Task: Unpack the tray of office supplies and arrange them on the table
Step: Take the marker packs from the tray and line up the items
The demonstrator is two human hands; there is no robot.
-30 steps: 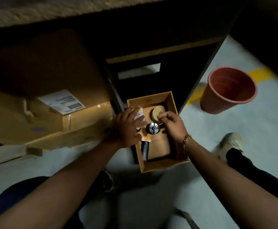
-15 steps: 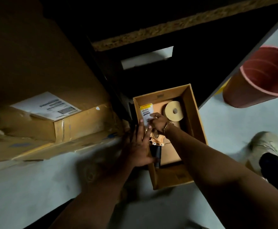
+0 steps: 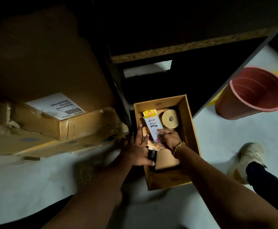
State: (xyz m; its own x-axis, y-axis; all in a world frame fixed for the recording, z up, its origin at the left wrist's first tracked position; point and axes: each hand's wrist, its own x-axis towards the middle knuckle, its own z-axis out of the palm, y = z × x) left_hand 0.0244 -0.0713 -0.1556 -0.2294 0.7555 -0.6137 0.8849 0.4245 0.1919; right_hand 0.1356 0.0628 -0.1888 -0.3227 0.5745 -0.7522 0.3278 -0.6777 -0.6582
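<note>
An open cardboard tray (image 3: 189,118) stands on the pale floor. Inside lie a roll of tan tape (image 3: 169,119) at the far end, an orange tape dispenser (image 3: 152,147) with a black handle, and brown card. My right hand (image 3: 169,140) pinches the near end of a white packet with a yellow header (image 3: 152,123), raised at a slant over the dispenser. My left hand (image 3: 135,151) lies with fingers stretched over the tray's left wall, thumb by the black handle, holding nothing that I can make out.
A large labelled cardboard box (image 3: 52,124) lies left of the tray. A dark chipboard unit (image 3: 168,53) rises just behind the tray. A red bin (image 3: 254,95) stands at the right, and my shoe (image 3: 247,159) is beside the tray.
The packet passed from my left hand to my right, which now lifts it by its near end. My left hand dropped to the tray's left wall. The camera moved closer.
</note>
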